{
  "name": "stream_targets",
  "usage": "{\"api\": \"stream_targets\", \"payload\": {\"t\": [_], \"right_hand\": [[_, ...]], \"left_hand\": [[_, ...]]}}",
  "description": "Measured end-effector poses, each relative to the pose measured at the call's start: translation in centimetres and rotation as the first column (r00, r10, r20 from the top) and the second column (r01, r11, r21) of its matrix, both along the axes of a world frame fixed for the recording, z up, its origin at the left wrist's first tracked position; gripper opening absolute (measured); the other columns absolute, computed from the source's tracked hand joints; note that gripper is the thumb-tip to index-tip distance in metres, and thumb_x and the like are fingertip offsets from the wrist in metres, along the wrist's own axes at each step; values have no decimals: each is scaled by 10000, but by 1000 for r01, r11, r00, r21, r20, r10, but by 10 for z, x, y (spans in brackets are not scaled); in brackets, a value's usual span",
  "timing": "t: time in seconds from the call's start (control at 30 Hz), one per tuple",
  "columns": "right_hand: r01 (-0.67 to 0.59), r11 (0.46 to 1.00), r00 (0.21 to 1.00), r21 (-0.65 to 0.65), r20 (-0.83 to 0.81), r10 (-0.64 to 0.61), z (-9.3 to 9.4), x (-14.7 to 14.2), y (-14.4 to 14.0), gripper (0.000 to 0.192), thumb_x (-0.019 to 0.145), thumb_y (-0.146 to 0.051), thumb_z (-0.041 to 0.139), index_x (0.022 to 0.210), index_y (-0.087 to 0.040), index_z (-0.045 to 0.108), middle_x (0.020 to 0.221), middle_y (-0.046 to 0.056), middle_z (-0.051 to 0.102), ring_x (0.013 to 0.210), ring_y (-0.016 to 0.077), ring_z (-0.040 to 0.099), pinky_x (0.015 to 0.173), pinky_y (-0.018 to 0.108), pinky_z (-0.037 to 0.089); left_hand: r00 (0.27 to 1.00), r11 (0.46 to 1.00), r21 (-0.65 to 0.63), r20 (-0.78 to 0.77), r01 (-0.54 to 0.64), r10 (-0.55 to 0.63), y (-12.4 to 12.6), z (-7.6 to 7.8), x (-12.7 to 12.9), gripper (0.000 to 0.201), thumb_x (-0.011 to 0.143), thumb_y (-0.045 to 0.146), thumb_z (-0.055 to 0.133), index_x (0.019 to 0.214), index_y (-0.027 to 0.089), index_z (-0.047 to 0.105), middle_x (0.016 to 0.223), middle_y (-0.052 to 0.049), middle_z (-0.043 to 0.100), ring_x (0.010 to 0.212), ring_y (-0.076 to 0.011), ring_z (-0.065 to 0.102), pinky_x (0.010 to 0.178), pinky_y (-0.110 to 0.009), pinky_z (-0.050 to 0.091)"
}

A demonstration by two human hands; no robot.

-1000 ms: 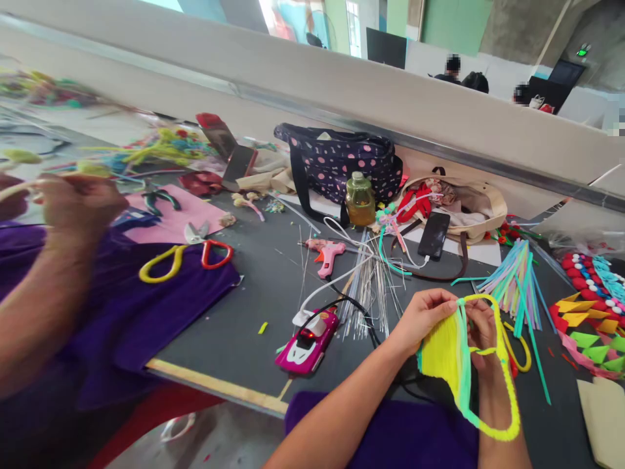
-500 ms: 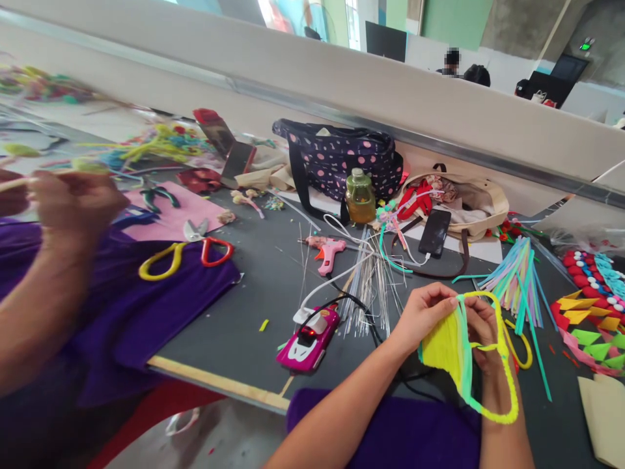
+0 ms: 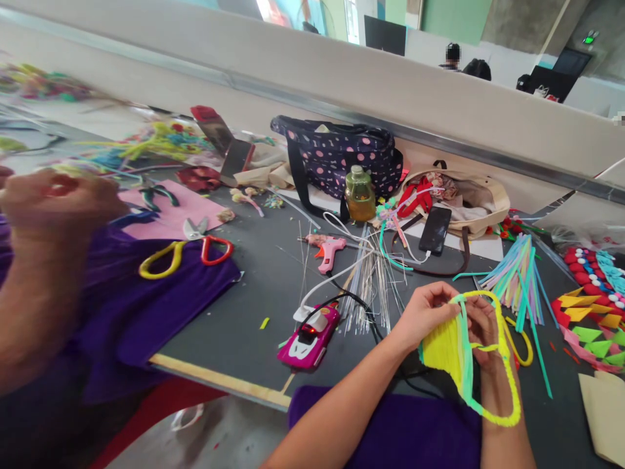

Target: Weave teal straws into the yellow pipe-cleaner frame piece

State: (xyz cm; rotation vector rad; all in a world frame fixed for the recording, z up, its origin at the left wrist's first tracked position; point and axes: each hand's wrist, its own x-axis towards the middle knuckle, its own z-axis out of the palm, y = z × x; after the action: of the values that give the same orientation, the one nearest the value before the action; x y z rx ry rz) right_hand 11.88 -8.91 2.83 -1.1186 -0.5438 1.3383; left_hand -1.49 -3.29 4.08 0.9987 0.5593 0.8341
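Far left, well apart from the fingers: a co-worker's hand (image 3: 58,202), blurred, above purple cloth (image 3: 161,306). Nearer, scissors (image 3: 185,251) on the cloth edge, then a pink glue gun (image 3: 328,251), a bundle of thin wires (image 3: 368,286) and a pink car-shaped gadget (image 3: 308,335) just left of the fingers.

Left hand (image 3: 424,314): fingers curled narrow, pinching the top of a yellow fan (image 3: 442,348) edged with a teal pipe cleaner (image 3: 465,365). Right hand (image 3: 483,329): fingers bent around the same top corner, with a yellow pipe-cleaner loop (image 3: 508,384) hanging over the wrist and touching it.

Judged from this: fan body wound full and teal edging laid along one side; yellow loop not yet bound down, so outline only partly done.

Beyond the fingers: dotted bag (image 3: 342,159), bottle (image 3: 360,194), phone (image 3: 434,229). Right of the fingers, near: loose pipe cleaners (image 3: 517,277); farther right, paper triangles (image 3: 590,322). Nothing between the two hands but the work itself; black cable (image 3: 371,326) running close under the left wrist.
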Motion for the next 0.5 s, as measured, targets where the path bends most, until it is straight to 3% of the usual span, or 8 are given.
{"api": "stream_targets", "payload": {"t": [0.3, 0.5], "right_hand": [[31, 999, 999, 20, 33, -32, -10, 4, 2, 209, 670, -327, 774, 813, -220, 667, 543, -34, 537, 434, 87, 441, 376, 176, 336], [61, 997, 998, 50, 6, -61, -4, 2, 3, 180, 657, -306, 776, 756, -218, 654, 561, -41, 537, 444, 70, 435, 382, 159, 345]], "left_hand": [[1000, 999, 54, -31, 3, -2, 0, 0, 1, 294, 638, 364, 780, 747, 146, 614, 671, -3, 599, 596, -102, 511, 594, -229, 371], [999, 999, 29, -15, 31, -30, 0, -3, 2, 307, 622, 367, 784, 741, 142, 612, 672, -9, 603, 605, -108, 516, 596, -231, 374]]}}
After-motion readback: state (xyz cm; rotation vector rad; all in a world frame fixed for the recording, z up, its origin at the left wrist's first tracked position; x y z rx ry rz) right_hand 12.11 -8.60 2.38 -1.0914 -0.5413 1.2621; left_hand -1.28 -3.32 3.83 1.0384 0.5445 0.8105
